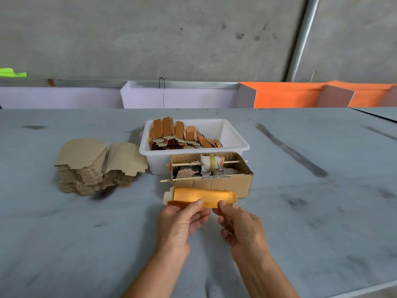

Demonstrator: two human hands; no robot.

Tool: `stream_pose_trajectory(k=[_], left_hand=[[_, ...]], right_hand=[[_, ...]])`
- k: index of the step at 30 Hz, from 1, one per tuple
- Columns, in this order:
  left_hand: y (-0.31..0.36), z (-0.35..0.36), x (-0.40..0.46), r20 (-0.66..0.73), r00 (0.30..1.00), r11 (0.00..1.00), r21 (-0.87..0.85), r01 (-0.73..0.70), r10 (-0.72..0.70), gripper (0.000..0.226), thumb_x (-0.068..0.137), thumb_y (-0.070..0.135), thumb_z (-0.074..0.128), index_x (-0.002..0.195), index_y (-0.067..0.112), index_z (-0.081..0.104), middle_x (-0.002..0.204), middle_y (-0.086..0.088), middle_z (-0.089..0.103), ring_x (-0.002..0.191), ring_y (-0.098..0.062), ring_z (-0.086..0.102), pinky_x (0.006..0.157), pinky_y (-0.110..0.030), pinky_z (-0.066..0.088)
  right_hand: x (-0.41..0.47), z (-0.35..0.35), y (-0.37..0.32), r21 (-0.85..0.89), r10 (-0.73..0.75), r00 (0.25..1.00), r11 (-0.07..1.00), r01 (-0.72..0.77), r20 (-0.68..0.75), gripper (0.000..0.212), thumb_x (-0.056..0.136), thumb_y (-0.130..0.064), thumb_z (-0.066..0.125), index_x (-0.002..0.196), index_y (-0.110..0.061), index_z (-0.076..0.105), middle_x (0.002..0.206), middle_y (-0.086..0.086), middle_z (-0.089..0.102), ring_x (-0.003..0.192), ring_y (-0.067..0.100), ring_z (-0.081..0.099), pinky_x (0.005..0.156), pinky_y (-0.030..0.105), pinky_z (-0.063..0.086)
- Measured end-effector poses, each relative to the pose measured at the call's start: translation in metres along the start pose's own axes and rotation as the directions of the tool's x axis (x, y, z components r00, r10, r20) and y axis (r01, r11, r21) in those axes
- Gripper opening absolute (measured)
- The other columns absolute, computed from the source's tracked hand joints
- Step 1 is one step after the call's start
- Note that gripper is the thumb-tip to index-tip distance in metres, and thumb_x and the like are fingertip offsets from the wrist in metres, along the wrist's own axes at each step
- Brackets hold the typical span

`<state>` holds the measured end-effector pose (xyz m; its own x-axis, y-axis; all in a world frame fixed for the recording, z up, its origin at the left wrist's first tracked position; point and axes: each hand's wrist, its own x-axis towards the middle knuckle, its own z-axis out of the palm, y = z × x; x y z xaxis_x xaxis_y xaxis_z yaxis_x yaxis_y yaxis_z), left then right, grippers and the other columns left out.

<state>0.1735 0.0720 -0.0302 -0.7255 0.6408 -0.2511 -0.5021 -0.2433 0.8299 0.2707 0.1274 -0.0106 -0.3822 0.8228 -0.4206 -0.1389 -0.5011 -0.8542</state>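
1. A grey work table (311, 211) fills the lower two thirds of the frame, its surface streaked with dark marks.
2. Left of centre sits a slumped stack of flat brown carton blanks (94, 166), plain side up.
3. At centre, a white plastic tub (236, 134) holds folded orange-gold cartons (178, 134) standing in leaning rows on its left side.
4. Touching the tub's near wall is an open cardboard box (227, 183). A roll wrapped in cloth and tape (211, 164) hangs on a wooden stick across its top.
5. The left hand (178, 224), just below centre, pinches the near edge of a carton between thumb and curled fingers.
6. The right hand (242, 226), just beside it, pinches the same edge in the same way.
7. The gold foil carton (202, 195) is held lengthwise just in front of the cardboard box, above the table. A pale tab shows at its left end.
8. The step in hand appears to be folding or pressing the carton's long near flap.
9. The next move probably calls for both thumbs to slide outward along the crease with even pressure, keeping the flap edges aligned.
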Motion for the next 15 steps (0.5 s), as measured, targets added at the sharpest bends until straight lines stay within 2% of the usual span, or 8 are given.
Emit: stream_pose_trajectory(k=[7,11,15], left_hand=[[0.002,0.002,0.014,-0.02,1.0,0.998,-0.062,-0.009,0.007,0.008,0.079,-0.006,0.065,0.08,-0.002,0.058,0.063,-0.018,0.069,0.054,-0.025,0.069,0.048,-0.027,0.056],[0.0,0.001,0.018,-0.006,1.0,0.996,-0.09,-0.002,0.002,0.007,0.08,-0.005,0.063,0.078,-0.002,0.057,0.062,-0.019,0.068,0.055,-0.026,0.069,0.049,-0.027,0.056],[-0.006,-0.001,0.02,-0.002,1.0,0.995,-0.097,-0.005,0.005,0.006,0.08,-0.004,0.063,0.077,-0.003,0.058,0.063,-0.02,0.068,0.057,-0.028,0.07,0.051,-0.029,0.057]], right_hand=[[0.01,0.006,-0.009,-0.051,0.045,0.999,0.998,-0.044,0.018,0.01,0.089,-0.012,0.061,0.08,-0.009,0.063,0.071,0.007,0.073,0.047,0.008,0.057,0.044,0.022,0.037],[0.016,0.003,-0.011,-0.117,0.059,0.998,0.992,-0.056,0.026,0.011,0.092,-0.013,0.057,0.09,-0.006,0.065,0.074,0.008,0.074,0.049,0.01,0.058,0.046,0.024,0.037],[0.017,0.001,-0.013,-0.221,0.021,0.999,0.975,-0.014,0.03,0.015,0.092,-0.015,0.058,0.082,-0.007,0.067,0.072,0.006,0.074,0.049,0.01,0.057,0.047,0.024,0.037]])
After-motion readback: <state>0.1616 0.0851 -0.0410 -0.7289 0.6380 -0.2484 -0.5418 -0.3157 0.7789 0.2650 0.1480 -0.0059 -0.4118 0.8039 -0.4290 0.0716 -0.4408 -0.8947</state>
